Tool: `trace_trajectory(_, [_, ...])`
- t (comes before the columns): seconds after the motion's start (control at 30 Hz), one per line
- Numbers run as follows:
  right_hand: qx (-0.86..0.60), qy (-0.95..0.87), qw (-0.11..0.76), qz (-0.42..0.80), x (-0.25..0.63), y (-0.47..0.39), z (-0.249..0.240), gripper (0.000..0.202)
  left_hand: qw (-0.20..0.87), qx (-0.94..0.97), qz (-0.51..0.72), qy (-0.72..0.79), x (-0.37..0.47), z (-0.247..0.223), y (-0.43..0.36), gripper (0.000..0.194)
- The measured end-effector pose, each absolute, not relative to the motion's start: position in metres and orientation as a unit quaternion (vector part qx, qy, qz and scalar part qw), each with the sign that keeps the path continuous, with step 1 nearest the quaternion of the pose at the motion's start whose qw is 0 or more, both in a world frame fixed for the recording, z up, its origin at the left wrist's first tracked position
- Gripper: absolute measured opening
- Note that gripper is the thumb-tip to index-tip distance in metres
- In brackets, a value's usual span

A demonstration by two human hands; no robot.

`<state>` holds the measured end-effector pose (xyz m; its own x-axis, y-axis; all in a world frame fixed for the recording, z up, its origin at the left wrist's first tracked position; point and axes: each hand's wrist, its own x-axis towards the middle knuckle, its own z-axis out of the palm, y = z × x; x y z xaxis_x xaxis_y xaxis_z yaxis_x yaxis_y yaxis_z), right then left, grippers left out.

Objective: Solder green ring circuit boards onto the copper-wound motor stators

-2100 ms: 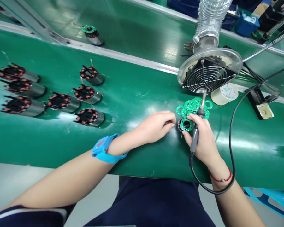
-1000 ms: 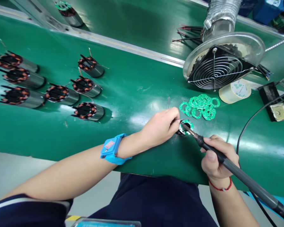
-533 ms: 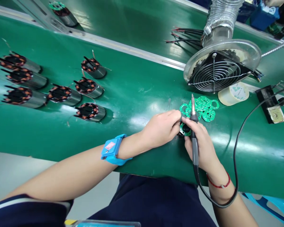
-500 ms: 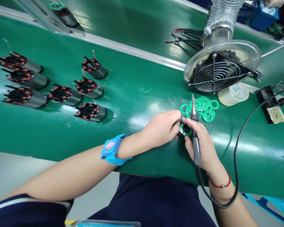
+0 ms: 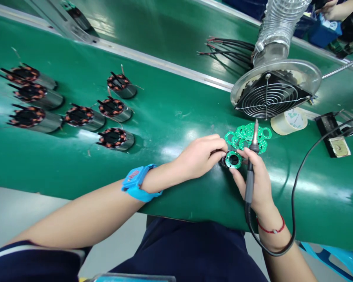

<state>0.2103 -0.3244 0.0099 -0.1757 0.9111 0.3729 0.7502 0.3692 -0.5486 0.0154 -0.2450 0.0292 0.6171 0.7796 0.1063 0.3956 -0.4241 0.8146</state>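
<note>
A green ring-shaped circuit board (image 5: 238,164) sits on top of a motor stator (image 5: 223,162), which is mostly hidden below it. At the board's left edge, my left hand (image 5: 204,155) is closed with thumb and forefinger pinched; what lies between them is too small to make out. My right hand (image 5: 260,176) carries a soldering iron (image 5: 249,184), its tip pointing away from me and clear of the board. Thumb and fingertips of that same hand touch the board's right side. Just beyond lies a pile of similar green ring boards (image 5: 247,135).
Several stators with copper windings (image 5: 117,139) stand at left. A fume extractor fan (image 5: 267,94) hangs over the far side, near a tape roll (image 5: 290,120). A soldering iron stand (image 5: 332,135) is at right. The iron's cable (image 5: 295,188) loops beside my right forearm. Black wires (image 5: 229,47) lie behind.
The soldering iron has shifted slightly right with my right hand. My left fingers have drawn back a little from the board, and more of its ring shows.
</note>
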Motion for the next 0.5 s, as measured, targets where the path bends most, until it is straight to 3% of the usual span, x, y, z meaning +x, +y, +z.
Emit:
trace_trajectory(0.3, [-0.494,-0.806,0.321,0.054,0.198,-0.326,0.025,0.059,0.581,0.672,0.269,0.373,0.022,0.028,-0.244,0.010])
trace_trajectory(0.5, [-0.498,-0.761,0.405,0.097,0.199,-0.329,0.023,0.051,0.585,0.652,0.238,0.419,0.020,0.030,-0.245,0.013])
